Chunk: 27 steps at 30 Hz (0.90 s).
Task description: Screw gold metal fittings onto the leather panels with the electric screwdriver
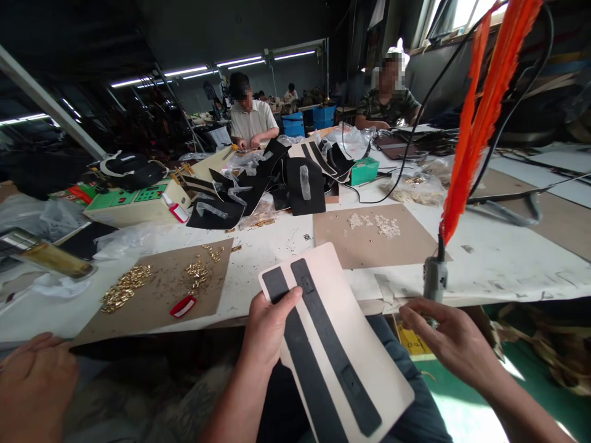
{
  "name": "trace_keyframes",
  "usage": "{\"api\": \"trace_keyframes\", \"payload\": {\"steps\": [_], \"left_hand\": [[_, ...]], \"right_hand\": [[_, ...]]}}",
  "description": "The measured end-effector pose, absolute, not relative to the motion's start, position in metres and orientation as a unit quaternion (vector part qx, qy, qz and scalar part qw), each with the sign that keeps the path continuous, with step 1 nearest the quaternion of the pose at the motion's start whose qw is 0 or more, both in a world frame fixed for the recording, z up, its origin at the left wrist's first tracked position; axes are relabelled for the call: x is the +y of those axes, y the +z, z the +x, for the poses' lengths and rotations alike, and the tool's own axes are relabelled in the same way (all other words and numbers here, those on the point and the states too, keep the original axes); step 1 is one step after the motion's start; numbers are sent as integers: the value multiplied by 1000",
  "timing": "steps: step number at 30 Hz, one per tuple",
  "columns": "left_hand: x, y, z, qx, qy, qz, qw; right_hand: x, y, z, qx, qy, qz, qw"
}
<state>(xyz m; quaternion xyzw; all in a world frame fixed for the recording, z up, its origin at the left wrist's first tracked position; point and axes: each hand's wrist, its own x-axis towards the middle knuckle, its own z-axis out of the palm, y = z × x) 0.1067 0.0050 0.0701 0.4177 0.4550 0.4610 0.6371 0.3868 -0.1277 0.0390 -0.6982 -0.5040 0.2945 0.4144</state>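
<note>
My left hand [272,329] grips a cream panel [364,344] at its left edge, thumb on top. Two long black strips [339,351] run along the panel, one with small rectangular marks near its ends. The panel is tilted over my lap, in front of the table edge. At the right, my right hand [450,338] is closed with its fingertips drawn together; whatever they hold is too small or hidden to tell. Just behind that hand hangs a grey handheld tool [434,280] on an orange cord [466,135]. The hand hides the tool's lower end.
Gold metal pieces [124,289] and a red dish [183,306] lie on a brown board at left. Small clear pieces [388,226] sit on another board [332,234]. Black panels [305,187] are piled behind. Another person's hand [39,384] is at lower left; two people work across the table.
</note>
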Motion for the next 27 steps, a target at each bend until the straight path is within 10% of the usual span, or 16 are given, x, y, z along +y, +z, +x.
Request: {"api": "trace_keyframes", "payload": {"steps": [8,14,20,27], "left_hand": [[-5,75,112,448,446,477,611],[-7,79,119,449,437,502,597],[3,77,122,452,428,463,631],[13,63,135,445,404,423,678]], "right_hand": [[-96,65,343,-537,110,-601,582],[-79,77,322,-595,98,-555,574],[-97,25,381,-415,-207,-699,544],[-101,-39,440,-311,35,-870,380]]}}
